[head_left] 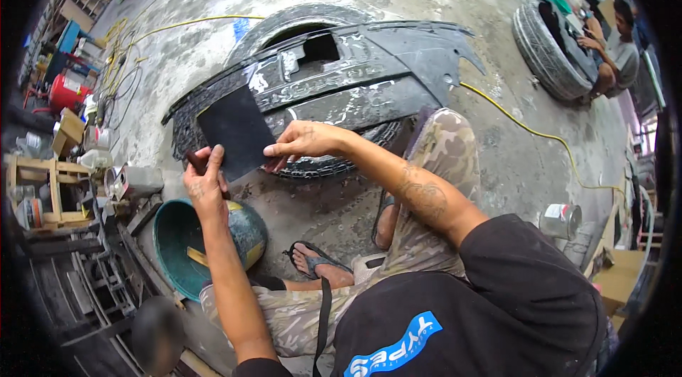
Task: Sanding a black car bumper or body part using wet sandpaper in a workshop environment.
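Between both hands is a black sheet of sandpaper (234, 132), tilted up in front of me. My left hand (207, 179) is closed on its lower left edge, thumb on top. A dark brown, stick-like piece (193, 161) also sits in the left fingers; its kind is not clear. With thumb and fingers, my right hand (307, 141) pinches the sheet's right edge. Behind the sheet lies a wet-looking black vehicle panel (398, 96) with a square opening and raised lettering. It rests on a big tyre (249, 34), and the sheet hides part of it.
A teal bucket (165, 238) stands below my left hand. A yellow hose (526, 121) crosses the concrete floor. Tins, a red tank (67, 93) and wooden crates (53, 196) line the left. Far right, another person (618, 57) sits by a second tyre (547, 50).
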`<action>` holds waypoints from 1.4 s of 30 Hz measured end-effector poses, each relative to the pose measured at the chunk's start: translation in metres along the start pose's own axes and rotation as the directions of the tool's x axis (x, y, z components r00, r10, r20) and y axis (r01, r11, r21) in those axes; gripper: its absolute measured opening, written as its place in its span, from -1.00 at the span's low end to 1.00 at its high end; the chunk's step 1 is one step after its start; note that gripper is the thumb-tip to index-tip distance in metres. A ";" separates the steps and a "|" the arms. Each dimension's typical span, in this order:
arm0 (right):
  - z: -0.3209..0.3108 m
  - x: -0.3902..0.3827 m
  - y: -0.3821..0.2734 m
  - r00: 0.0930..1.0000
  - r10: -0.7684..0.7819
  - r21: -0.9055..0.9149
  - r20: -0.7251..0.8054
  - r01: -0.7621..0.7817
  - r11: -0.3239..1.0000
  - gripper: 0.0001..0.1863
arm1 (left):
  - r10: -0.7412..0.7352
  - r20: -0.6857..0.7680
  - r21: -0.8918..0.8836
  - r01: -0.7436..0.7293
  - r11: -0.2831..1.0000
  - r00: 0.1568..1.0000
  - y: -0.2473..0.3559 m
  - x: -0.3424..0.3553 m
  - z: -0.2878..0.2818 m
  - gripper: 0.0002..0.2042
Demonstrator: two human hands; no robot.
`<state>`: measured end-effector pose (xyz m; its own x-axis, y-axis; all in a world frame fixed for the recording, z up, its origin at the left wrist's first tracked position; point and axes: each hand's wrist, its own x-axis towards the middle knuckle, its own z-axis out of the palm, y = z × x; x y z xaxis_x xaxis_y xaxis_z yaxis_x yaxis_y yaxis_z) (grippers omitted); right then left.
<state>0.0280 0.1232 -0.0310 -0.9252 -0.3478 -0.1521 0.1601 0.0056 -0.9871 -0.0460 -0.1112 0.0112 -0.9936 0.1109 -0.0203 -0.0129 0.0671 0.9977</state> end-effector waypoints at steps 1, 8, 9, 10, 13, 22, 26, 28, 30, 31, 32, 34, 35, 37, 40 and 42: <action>-0.003 -0.003 -0.004 0.997 0.073 -0.026 -0.004 -0.073 0.997 -0.44 | -0.008 -0.016 0.006 0.009 1.000 1.000 0.004 -0.004 0.004 -0.72; -0.056 -0.053 -0.034 0.911 -0.103 0.265 -0.400 0.223 0.938 -0.37 | -0.096 0.187 0.048 0.089 0.995 0.978 0.012 -0.022 0.048 -0.80; -0.056 -0.056 -0.035 0.911 -0.118 0.285 -0.394 0.244 0.927 -0.41 | -0.096 0.239 0.006 0.098 0.995 0.966 0.010 -0.024 0.051 -0.79; -0.056 -0.054 -0.035 0.936 -0.135 0.326 -0.326 0.246 0.913 -0.42 | -0.072 0.223 0.023 0.068 0.997 0.972 0.009 -0.025 0.050 -0.77; -0.062 -0.056 -0.030 0.958 -0.186 0.420 -0.216 0.264 0.868 -0.44 | -0.103 0.134 0.046 0.097 0.994 0.986 0.014 -0.034 0.057 -0.76; -0.070 -0.062 -0.038 0.870 -0.398 -0.153 -0.289 0.369 0.917 -0.83 | 0.078 0.162 0.212 -0.112 0.971 0.984 -0.006 -0.025 0.062 -0.77; -0.073 -0.068 -0.049 0.914 -0.339 -0.243 -0.221 0.285 0.927 -0.76 | 0.308 0.212 0.328 -0.364 0.872 0.928 -0.004 -0.020 0.059 -0.80; -0.073 -0.071 -0.050 0.945 -0.267 -0.276 -0.187 0.210 0.938 -0.76 | 0.438 0.231 0.236 -0.487 0.841 0.869 0.022 -0.028 0.063 -0.84; -0.067 -0.070 -0.048 0.978 -0.176 -0.315 -0.117 0.131 0.940 -0.78 | 0.569 0.296 0.339 -0.642 0.688 0.767 0.043 -0.039 0.063 -0.85; -0.066 -0.068 -0.046 0.984 -0.158 -0.323 -0.082 0.123 0.938 -0.80 | 0.619 0.325 0.388 -0.698 0.602 0.715 0.050 -0.045 0.068 -0.83; -0.067 -0.067 -0.041 0.981 -0.183 -0.371 -0.067 0.145 0.917 -0.80 | 0.645 0.400 0.349 -0.759 0.549 0.651 0.053 -0.049 0.072 -0.76; -0.062 -0.065 -0.041 0.978 -0.205 -0.411 -0.041 0.170 0.896 -0.79 | 0.605 0.492 0.250 -0.767 0.591 0.626 0.050 -0.054 0.076 -0.70; -0.060 -0.066 -0.042 0.981 -0.195 -0.432 0.011 0.180 0.884 -0.79 | 0.596 0.534 0.211 -0.778 0.593 0.599 0.048 -0.056 0.078 -0.68; -0.055 -0.065 -0.043 0.981 -0.186 -0.451 0.063 0.194 0.871 -0.79 | 0.563 0.568 0.170 -0.755 0.633 0.600 0.043 -0.058 0.080 -0.68; -0.057 -0.065 -0.042 0.984 -0.133 -0.350 0.120 0.167 0.922 -0.78 | 0.468 0.640 0.105 -0.673 0.732 0.609 0.038 -0.057 0.082 -0.74; -0.062 -0.066 -0.039 0.985 -0.119 -0.311 0.124 0.153 0.938 -0.77 | 0.296 0.653 0.117 -0.479 0.870 0.697 0.041 -0.058 0.077 -0.77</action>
<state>0.0612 0.2044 0.0146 -0.8879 -0.4594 -0.0259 -0.0978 0.2435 -0.9650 0.0194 -0.0385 0.0477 -0.6231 0.7448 0.2385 0.4775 0.1208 0.8703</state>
